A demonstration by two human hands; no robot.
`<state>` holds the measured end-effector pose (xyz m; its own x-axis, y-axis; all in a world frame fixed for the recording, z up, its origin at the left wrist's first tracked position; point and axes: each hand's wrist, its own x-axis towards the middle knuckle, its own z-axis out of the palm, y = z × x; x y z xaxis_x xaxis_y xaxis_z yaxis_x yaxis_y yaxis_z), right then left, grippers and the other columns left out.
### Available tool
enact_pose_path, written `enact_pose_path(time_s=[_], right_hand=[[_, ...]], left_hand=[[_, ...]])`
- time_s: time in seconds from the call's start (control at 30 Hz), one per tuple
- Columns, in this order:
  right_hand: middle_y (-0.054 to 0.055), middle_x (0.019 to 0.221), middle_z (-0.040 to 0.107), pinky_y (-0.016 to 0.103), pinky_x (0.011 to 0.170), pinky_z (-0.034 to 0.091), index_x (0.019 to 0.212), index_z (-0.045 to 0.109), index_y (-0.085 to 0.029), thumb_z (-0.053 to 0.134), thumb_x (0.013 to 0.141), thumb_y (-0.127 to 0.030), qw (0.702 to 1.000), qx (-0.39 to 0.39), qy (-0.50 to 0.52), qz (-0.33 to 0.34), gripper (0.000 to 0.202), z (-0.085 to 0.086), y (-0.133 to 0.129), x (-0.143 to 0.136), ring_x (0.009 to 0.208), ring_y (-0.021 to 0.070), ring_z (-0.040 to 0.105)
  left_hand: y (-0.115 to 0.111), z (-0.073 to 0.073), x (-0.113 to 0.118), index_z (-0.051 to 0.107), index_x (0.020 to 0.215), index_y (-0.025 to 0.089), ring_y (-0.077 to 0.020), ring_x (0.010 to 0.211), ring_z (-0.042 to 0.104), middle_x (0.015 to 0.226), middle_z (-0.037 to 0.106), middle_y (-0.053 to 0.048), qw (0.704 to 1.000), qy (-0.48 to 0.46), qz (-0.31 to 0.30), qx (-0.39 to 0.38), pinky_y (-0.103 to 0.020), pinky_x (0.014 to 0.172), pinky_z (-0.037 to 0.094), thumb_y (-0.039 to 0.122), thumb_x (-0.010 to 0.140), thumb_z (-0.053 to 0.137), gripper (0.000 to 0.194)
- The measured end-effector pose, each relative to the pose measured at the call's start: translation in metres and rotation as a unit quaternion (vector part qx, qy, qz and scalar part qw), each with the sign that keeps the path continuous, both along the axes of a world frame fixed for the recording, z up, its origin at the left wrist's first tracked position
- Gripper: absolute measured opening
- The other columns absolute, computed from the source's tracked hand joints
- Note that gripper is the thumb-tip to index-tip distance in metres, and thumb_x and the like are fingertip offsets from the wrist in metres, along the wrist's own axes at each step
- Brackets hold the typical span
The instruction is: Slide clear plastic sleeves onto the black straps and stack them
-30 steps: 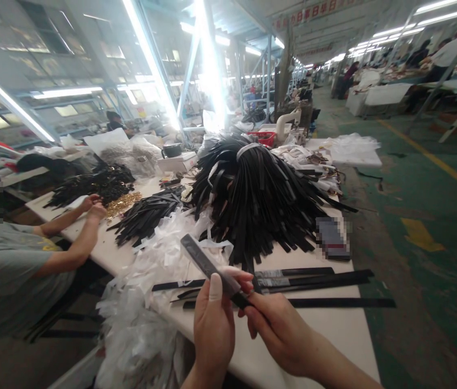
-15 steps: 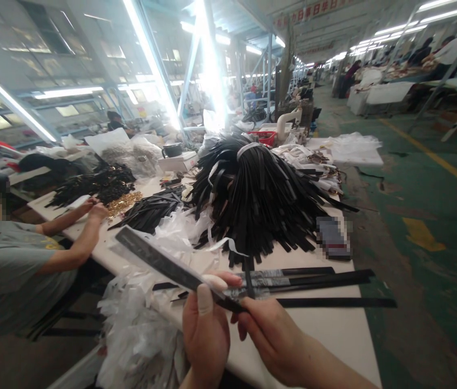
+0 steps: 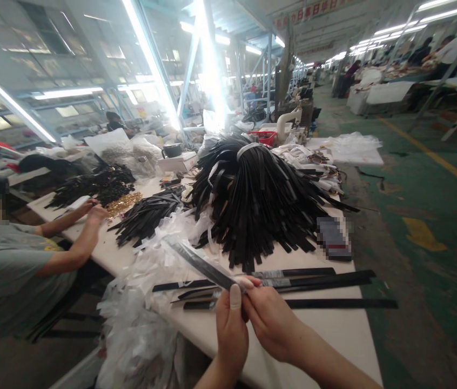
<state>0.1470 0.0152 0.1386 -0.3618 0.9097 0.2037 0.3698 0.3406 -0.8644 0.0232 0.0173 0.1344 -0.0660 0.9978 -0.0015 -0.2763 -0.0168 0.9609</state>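
Observation:
A black strap [image 3: 208, 267] in a clear plastic wrap slants up and leftward from my hands. My left hand [image 3: 232, 321] is closed on it, thumb on top. Close against it on the right, my right hand [image 3: 271, 319] pinches the strap's near end, which the fingers hide. Just beyond my hands, several black straps [image 3: 334, 281] lie across the table [image 3: 313, 340], some with clear wrapping around their middles. Behind them stands a large tied bundle of black straps [image 3: 256, 200].
Crumpled clear plastic [image 3: 139, 324] hangs over the table's near left edge. A co-worker [image 3: 13, 270] sits at the left, hands near gold-coloured pieces [image 3: 124, 203]. A dark blue item [image 3: 334, 237] lies at the right edge. Loose black straps [image 3: 147, 213] lie left of the bundle.
Both hands have come closer together, the left one moving right. The wrapped strap's far end has shifted right and down. The white strip near the bundle no longer shows.

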Motion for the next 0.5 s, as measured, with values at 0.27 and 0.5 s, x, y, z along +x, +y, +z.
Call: enact_pose_path(time_s=[0.27, 0.5], right_hand=[[0.007, 0.096, 0.069, 0.029, 0.078, 0.047, 0.101, 0.063, -0.018, 0.043, 0.105, -0.025, 0.998, -0.001, 0.048, -0.039, 0.021, -0.005, 0.002, 0.006, 0.084, 0.0186, 0.063], [0.004, 0.079, 0.064, 0.029, 0.076, 0.047, 0.072, 0.058, -0.017, 0.038, 0.107, -0.032, 0.997, -0.031, 0.062, 0.036, 0.043, -0.002, 0.005, 0.011, 0.076, 0.0159, 0.061]], left_hand=[[0.016, -0.002, -0.013, 0.075, 0.090, 0.016, -0.0247, 0.097, 0.067, 0.099, 0.074, -0.011, 0.996, 0.002, 0.070, 0.062, -0.036, 0.093, 0.051, 0.046, 0.094, 0.061, 0.033], [0.010, 0.005, -0.008, 0.071, 0.111, 0.015, -0.0267, 0.087, 0.068, 0.107, 0.071, -0.017, 0.992, -0.054, -0.110, -0.017, -0.026, 0.052, 0.050, 0.054, 0.091, 0.060, 0.046]])
